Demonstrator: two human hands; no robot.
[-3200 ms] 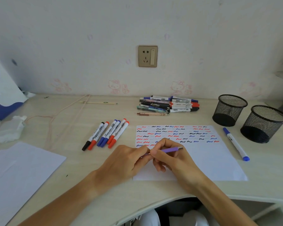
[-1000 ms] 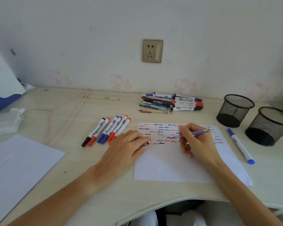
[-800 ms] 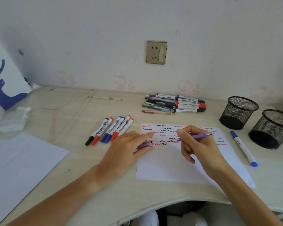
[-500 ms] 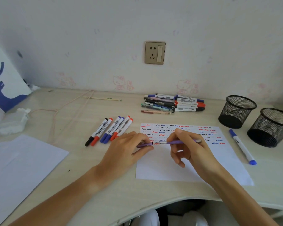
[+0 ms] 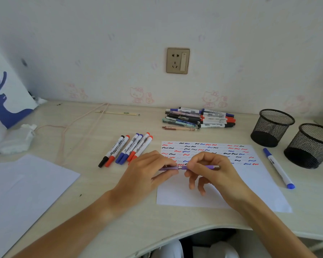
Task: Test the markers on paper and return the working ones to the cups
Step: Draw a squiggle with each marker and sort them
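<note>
My right hand [image 5: 214,170] pinches a purple pen [image 5: 208,167] lying level above the white test paper [image 5: 222,190]. My left hand [image 5: 144,175] pinches the pen's purple cap [image 5: 169,168], which sits on the pen's tip end. Rows of red, blue and black squiggles cover the paper's top part. Two black mesh cups [image 5: 272,127] [image 5: 312,146] stand at the right. A blue marker [image 5: 278,168] lies between the paper and the cups. Several markers [image 5: 127,149] lie in a row left of the paper. A pile of pens and markers [image 5: 199,118] lies by the wall.
A second white sheet [image 5: 22,192] lies at the left front. A crumpled tissue [image 5: 17,140] and a pink cord [image 5: 73,131] sit at the left. A thin wooden stick [image 5: 117,113] lies near the wall. The desk edge curves inward in front of me.
My right hand brought the purple pen back from the squiggle rows toward my left hand. Pen tip and cap, apart half a second ago, have now met.
</note>
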